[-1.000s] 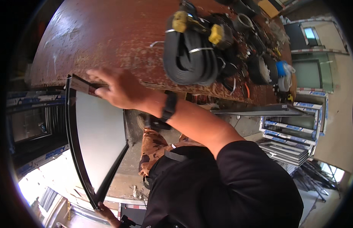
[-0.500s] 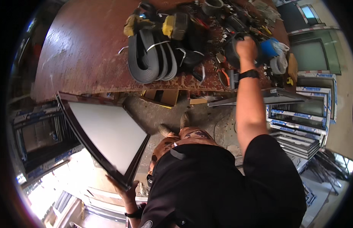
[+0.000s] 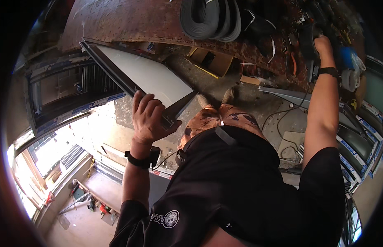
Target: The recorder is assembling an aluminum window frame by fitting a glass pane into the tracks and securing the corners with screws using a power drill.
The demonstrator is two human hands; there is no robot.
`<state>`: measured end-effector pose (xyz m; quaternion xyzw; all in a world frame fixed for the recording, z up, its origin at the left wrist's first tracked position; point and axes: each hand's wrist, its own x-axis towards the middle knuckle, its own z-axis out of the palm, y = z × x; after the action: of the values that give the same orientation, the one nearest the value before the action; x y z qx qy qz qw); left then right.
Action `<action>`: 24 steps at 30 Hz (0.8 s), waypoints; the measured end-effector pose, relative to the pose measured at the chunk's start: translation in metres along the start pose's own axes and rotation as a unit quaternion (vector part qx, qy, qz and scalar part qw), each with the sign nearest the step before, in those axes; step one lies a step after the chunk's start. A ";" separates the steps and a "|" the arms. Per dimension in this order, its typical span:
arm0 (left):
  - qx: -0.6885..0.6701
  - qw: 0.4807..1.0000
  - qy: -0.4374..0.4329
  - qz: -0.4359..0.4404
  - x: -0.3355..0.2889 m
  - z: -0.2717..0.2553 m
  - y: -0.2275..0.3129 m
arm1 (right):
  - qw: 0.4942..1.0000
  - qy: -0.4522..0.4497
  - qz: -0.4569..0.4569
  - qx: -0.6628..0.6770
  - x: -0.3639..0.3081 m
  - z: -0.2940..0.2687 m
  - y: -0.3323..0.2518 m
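In the grasping left hand (image 3: 149, 119) sits a panel (image 3: 144, 74), apart from the right hand (image 3: 323, 47) (grip unclear).

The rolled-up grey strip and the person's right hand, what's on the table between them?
In the head view, a dark bundle, an orange-handled tool and a dark curved thing lie between the grey strip and the right hand.

Right-hand fingers (image 3: 321, 42) now at the black container (image 3: 308, 44), away from the framed panel (image 3: 146, 71)
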<state>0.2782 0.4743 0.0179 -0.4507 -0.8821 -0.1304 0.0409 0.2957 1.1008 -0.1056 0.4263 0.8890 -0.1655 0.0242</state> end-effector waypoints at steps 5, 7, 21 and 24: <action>0.012 1.000 0.014 0.011 0.004 -0.004 -0.007 | 0.996 0.057 -0.054 0.047 0.013 0.008 0.029; 0.009 1.000 0.014 0.012 0.011 -0.002 -0.008 | 0.998 0.056 -0.028 -0.009 0.004 0.000 0.010; 0.047 0.998 0.051 -0.007 0.094 0.026 -0.006 | 0.979 0.198 0.014 0.036 0.006 -0.010 0.005; 0.035 0.999 -0.014 -0.005 0.091 0.014 -0.015 | 0.950 0.154 0.037 0.268 -0.020 -0.036 -0.022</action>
<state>0.2130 0.5410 0.0192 -0.4462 -0.8890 -0.0938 0.0437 0.2953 1.0841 -0.0622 0.4699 0.7883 -0.3291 -0.2222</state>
